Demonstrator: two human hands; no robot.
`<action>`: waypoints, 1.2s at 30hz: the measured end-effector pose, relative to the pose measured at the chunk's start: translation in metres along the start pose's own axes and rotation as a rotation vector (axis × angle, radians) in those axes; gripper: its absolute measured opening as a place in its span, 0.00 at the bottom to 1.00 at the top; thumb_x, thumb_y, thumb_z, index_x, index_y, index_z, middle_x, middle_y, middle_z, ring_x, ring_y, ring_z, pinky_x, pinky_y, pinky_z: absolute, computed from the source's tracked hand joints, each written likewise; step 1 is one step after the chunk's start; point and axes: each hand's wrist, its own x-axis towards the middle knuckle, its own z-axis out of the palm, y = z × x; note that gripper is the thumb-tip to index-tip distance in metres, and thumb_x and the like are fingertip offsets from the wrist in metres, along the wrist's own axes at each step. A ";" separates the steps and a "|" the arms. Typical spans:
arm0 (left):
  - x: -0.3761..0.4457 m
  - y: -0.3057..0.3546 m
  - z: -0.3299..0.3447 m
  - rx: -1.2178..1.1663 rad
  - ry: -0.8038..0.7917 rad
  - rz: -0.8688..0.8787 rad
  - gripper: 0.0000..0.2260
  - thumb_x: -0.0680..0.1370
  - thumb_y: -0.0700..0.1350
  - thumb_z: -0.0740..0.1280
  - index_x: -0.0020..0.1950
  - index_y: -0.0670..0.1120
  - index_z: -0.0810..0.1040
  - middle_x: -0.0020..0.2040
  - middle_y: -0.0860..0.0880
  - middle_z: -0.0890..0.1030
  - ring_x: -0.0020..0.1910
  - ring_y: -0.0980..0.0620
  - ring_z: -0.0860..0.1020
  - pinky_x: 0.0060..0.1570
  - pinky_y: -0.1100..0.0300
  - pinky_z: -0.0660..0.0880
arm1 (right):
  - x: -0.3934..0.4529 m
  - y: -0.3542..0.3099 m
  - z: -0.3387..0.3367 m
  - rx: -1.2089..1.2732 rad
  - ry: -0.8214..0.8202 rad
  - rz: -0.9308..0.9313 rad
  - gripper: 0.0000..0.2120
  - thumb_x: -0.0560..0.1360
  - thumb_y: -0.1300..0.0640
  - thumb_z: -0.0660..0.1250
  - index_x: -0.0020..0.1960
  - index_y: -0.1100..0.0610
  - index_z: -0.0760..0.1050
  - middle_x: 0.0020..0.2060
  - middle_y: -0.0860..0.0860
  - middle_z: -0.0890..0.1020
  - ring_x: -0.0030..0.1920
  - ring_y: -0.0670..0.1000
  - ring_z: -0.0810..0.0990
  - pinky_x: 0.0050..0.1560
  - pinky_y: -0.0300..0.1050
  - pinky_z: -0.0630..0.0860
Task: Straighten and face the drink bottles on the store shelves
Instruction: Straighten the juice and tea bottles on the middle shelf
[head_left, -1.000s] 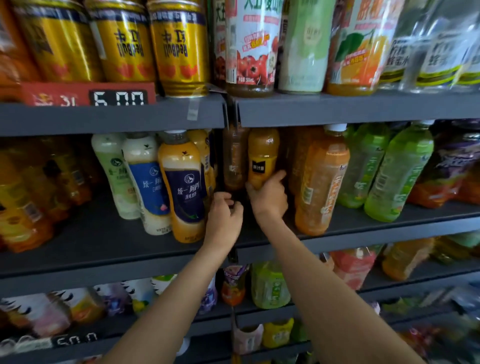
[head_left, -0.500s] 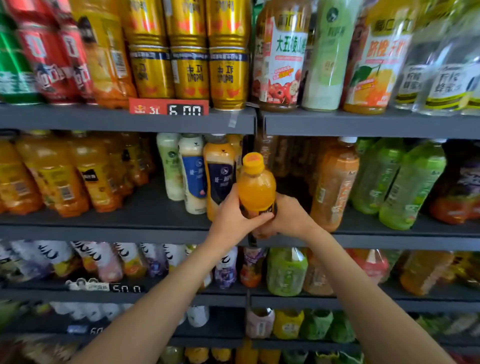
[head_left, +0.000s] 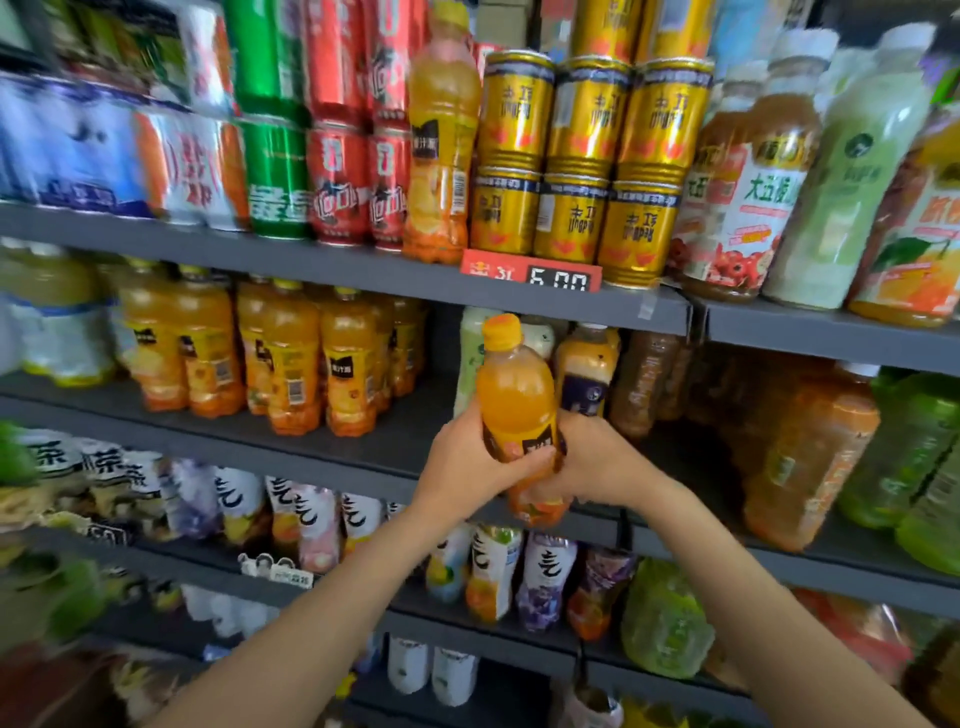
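An orange juice bottle (head_left: 515, 410) is held upright in both hands in front of the middle shelf (head_left: 332, 457) of a store drinks display, clear of the shelf and not standing on it. The left hand (head_left: 467, 467) is wrapped round the lower left side of the bottle, with its thumb laid across the dark label; the right hand (head_left: 597, 462) is curled round the lower right side and base, its fingers mostly hidden behind the bottle. Both sets of fingers are thus closed on the one bottle. Both forearms are stretched forward and upward from the bottom of the frame, converging at the bottle.

The bottle appears full, so some weight is to be expected; its plastic wall is judged stiff enough for a firm hold but likely to dent if squeezed hard, and the smooth label may be slippery. The waist just below the shoulder looks the surest place for a grip, with the yellow cap (head_left: 502, 331) left free.

A row of similar juice bottles (head_left: 291, 358) is seen to the left on the same shelf, which looks the likely home for this one. Gold cans (head_left: 587, 156) are stacked on the shelf above, over a red price tag (head_left: 530, 271).
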 end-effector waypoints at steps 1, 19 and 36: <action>0.006 -0.009 -0.014 0.022 -0.044 0.007 0.25 0.67 0.52 0.76 0.58 0.54 0.68 0.49 0.57 0.75 0.50 0.59 0.73 0.47 0.67 0.69 | 0.011 -0.006 0.013 0.017 0.045 0.001 0.26 0.61 0.51 0.78 0.57 0.52 0.73 0.48 0.47 0.81 0.49 0.45 0.79 0.49 0.41 0.75; 0.064 -0.192 -0.188 0.277 0.122 -0.300 0.27 0.74 0.49 0.70 0.67 0.37 0.66 0.64 0.38 0.71 0.64 0.40 0.68 0.63 0.49 0.66 | 0.169 -0.128 0.162 0.192 0.311 0.397 0.33 0.64 0.46 0.77 0.62 0.60 0.68 0.55 0.56 0.80 0.55 0.56 0.79 0.55 0.50 0.76; 0.083 -0.190 -0.179 0.404 0.072 -0.313 0.28 0.75 0.50 0.69 0.68 0.38 0.63 0.66 0.39 0.69 0.66 0.40 0.67 0.63 0.47 0.67 | 0.197 -0.109 0.147 0.217 0.387 0.693 0.36 0.67 0.51 0.76 0.66 0.61 0.61 0.62 0.59 0.74 0.62 0.60 0.74 0.59 0.56 0.74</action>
